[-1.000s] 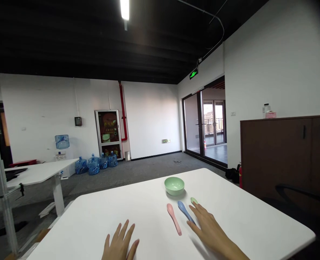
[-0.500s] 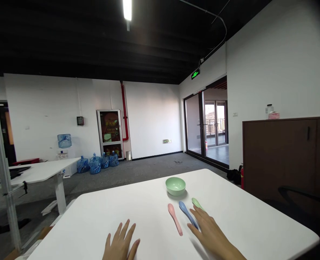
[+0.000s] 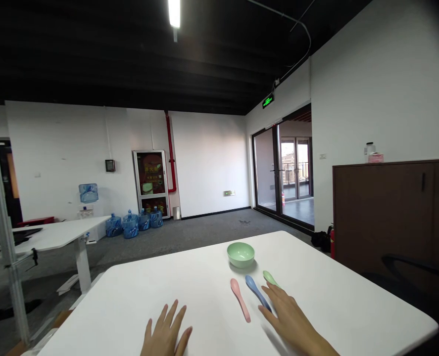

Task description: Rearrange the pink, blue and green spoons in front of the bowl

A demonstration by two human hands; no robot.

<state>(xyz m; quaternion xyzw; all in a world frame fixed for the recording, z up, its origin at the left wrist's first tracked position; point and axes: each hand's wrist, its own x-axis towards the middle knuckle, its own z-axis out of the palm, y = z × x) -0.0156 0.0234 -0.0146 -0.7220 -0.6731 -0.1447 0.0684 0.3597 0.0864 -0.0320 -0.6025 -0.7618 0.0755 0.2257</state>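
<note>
On the white table (image 3: 189, 287) a pale green bowl (image 3: 240, 254) stands beyond three plastic spoons lying side by side: pink (image 3: 240, 299), blue (image 3: 257, 291) and green (image 3: 269, 277). My right hand (image 3: 288, 319) lies flat with fingers stretched out, covering the handles of the blue and green spoons. My left hand (image 3: 166, 334) rests flat on the table at the near edge, fingers spread, holding nothing.
A dark wooden cabinet (image 3: 393, 207) stands to the right, with a dark chair (image 3: 415, 277) before it. Another white desk (image 3: 44, 235) is at the left, with water jugs (image 3: 130, 225) on the floor by the far wall. Glass doors (image 3: 282, 173) are at the back right.
My right hand has drawn back slightly, uncovering more of the green spoon's bowl. The view shifted a little. My left hand has stayed put.
</note>
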